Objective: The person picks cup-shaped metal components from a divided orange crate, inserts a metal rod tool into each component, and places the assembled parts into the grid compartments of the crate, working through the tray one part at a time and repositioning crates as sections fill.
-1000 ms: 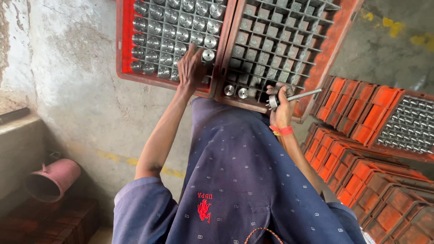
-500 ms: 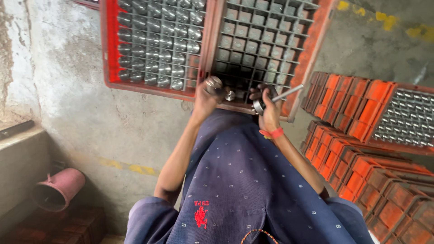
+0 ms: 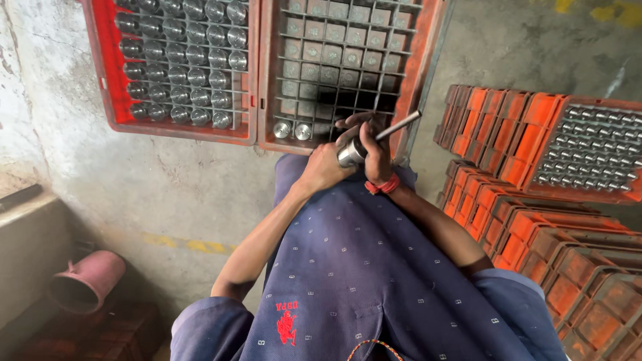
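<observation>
The person's two hands meet in front of the lap, just at the near edge of the red plastic crate with a mostly empty wire grid (image 3: 348, 67). The left hand (image 3: 326, 167) is curled around a short shiny steel cylinder (image 3: 350, 153), gripping it from the left so its round end faces up and to the right. The right hand (image 3: 372, 148) closes over the same piece from the far side, fingers pinching a thin grey metal rod (image 3: 398, 125). The rod's long axis slants up and to the right, its free tip over the crate's right rim. Both hands touch the cylinder; neither is spread. Two more steel cylinders (image 3: 291, 130) stand in the near row of that crate, just left of the hands, the left hand being the nearer. Farther left, a second red crate filled with steel cylinders (image 3: 180, 60) lies alongside. Stacked orange crates (image 3: 508, 220) sit to the right, and a pink jug (image 3: 87, 281) lies on the floor at near left.
</observation>
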`<control>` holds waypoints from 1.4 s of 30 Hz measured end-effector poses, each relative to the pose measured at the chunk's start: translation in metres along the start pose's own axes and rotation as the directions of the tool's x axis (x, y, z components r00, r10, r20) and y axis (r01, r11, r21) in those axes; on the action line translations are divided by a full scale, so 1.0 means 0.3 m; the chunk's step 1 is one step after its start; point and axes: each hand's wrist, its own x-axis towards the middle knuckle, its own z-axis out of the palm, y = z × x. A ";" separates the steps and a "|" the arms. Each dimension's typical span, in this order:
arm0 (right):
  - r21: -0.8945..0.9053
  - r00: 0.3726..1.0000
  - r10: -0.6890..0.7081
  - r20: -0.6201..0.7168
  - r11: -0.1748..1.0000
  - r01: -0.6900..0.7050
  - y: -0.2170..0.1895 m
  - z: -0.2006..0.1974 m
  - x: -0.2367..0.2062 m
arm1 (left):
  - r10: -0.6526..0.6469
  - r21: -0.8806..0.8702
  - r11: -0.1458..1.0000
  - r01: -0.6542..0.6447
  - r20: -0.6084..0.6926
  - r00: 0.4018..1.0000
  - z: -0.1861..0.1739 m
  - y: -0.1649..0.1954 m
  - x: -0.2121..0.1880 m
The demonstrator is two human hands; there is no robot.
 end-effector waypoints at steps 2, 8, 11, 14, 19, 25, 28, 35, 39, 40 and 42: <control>0.096 0.995 0.088 -0.040 0.992 -0.084 0.028 -0.038 -0.003 | 0.021 -0.060 0.998 -0.018 0.052 0.998 -0.002 -0.003 -0.005; 0.331 0.945 0.123 -0.303 0.943 -0.017 0.090 -0.176 0.060 | 0.096 0.186 0.978 -0.088 -0.033 0.995 -0.096 -0.038 -0.052; 0.308 0.930 0.064 -0.362 0.950 0.055 0.093 -0.227 0.050 | 0.276 0.306 0.922 -0.236 -0.096 0.956 -0.160 -0.077 -0.070; 0.291 0.922 0.063 -0.381 0.955 0.055 0.106 -0.242 0.038 | 0.451 0.386 0.839 -0.384 -0.100 0.887 -0.193 -0.122 -0.070; 0.335 0.910 0.115 -0.397 0.942 0.028 0.165 -0.218 0.027 | 0.243 0.141 0.965 -0.223 -0.149 0.958 -0.210 -0.187 -0.077; 0.334 0.872 0.151 -0.466 0.943 0.015 0.201 -0.174 0.002 | 0.214 0.264 0.961 -0.084 -0.514 0.831 -0.434 -0.315 -0.003; 0.300 0.900 0.106 -0.423 0.954 0.029 0.204 -0.131 0.004 | 0.188 0.325 0.945 0.039 -0.638 0.747 -0.556 -0.395 0.121; 0.284 0.915 0.112 -0.388 0.959 0.003 0.217 -0.064 0.015 | 0.399 0.591 0.806 -0.016 -0.524 0.752 -0.641 -0.390 0.253; 0.218 0.906 0.096 -0.413 0.976 -0.004 0.207 -0.077 -0.031 | 0.478 0.394 0.873 -0.287 -0.579 0.661 -0.721 -0.398 0.071; 0.203 0.902 0.099 -0.421 0.979 -0.013 0.205 -0.078 -0.035 | 0.481 0.319 0.877 -0.360 -0.612 0.628 -0.718 -0.405 0.036; 0.237 0.898 0.144 -0.415 0.970 -0.046 0.199 -0.073 -0.036 | 0.320 -0.234 0.762 -0.604 -0.675 0.665 -0.655 -0.415 0.016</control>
